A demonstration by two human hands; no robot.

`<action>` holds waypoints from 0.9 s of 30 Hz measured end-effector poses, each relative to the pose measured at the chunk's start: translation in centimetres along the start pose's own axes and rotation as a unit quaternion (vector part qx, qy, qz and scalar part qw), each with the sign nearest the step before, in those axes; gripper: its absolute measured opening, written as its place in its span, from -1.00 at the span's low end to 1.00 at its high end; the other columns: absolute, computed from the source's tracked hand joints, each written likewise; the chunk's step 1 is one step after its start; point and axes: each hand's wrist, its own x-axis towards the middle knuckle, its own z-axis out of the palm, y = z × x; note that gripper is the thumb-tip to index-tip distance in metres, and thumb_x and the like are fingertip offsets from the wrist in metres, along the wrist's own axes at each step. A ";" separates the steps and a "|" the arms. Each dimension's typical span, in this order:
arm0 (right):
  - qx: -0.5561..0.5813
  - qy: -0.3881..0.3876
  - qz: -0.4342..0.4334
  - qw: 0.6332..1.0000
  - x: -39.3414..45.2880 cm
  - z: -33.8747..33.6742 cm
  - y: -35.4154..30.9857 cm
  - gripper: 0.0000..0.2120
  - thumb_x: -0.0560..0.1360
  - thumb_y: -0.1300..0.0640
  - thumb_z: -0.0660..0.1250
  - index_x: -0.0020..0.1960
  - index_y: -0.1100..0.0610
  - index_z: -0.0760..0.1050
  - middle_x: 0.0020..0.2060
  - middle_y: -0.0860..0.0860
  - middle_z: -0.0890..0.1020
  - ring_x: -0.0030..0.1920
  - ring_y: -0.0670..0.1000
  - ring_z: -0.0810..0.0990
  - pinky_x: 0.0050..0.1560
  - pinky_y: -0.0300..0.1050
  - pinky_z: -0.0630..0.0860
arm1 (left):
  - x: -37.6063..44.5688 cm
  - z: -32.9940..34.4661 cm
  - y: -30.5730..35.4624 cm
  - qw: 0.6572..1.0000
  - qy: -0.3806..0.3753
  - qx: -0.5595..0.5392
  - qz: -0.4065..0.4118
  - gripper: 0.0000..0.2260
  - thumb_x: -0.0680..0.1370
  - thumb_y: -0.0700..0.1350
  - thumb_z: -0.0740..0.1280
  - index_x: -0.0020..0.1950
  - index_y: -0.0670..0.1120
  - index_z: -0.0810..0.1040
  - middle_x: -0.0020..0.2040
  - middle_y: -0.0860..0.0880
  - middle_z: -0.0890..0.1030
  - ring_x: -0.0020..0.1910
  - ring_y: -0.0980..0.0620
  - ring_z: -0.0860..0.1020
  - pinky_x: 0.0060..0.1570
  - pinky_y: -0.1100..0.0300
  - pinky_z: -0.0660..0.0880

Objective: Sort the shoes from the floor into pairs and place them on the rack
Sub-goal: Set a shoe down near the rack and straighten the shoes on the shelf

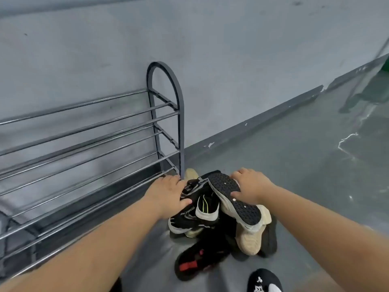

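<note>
A heap of shoes lies on the grey floor by the right end of the metal rack. My left hand grips a black sneaker with white lettering at the left of the heap. My right hand grips an upturned sneaker by its black studded sole, fingers over the far edge and thumb on the sole. Between them sits a black shoe with a yellow-green line. A beige shoe and a black shoe with a red patch lie lower in the heap. The rack's shelves hold nothing.
The rack stands against a grey wall, its arched end frame right behind the heap. Open floor stretches to the right. A black slipper with white print shows at the bottom edge.
</note>
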 end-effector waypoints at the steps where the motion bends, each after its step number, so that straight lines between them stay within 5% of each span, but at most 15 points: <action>1: -0.005 -0.010 0.007 1.000 0.5 0.2 0.4 -0.45 0.54 -0.13 0.21 0.45 0.07 0.23 0.36 0.09 0.36 0.35 0.13 0.36 0.28 -0.01 0.35 | 0.7 0.3 0.0 1.000 -0.010 0.004 0.000 -0.41 0.59 0.22 0.06 0.53 -0.05 0.11 0.53 -0.11 0.16 0.49 -0.08 0.16 0.46 0.03 0.11; 14: 0.036 -0.076 0.026 0.996 9.6 6.9 1.8 -0.47 0.53 -0.11 0.21 0.41 0.11 0.26 0.33 0.12 0.37 0.34 0.15 0.35 0.26 0.06 0.41 | 10.6 7.1 -2.4 0.995 -0.094 -0.025 -0.007 -0.40 0.59 0.23 0.05 0.54 -0.04 0.07 0.53 -0.09 0.14 0.49 -0.08 0.17 0.45 0.01 0.17; 27: 0.092 -0.041 0.072 0.992 16.3 10.8 1.2 -0.33 0.50 -0.17 0.24 0.50 0.06 0.12 0.44 0.11 0.25 0.42 0.16 0.25 0.37 0.05 0.30 | 16.4 11.3 -1.6 0.984 -0.122 -0.129 -0.032 -0.42 0.59 0.20 0.09 0.52 -0.05 0.11 0.50 -0.07 0.20 0.45 -0.09 0.24 0.41 -0.01 0.22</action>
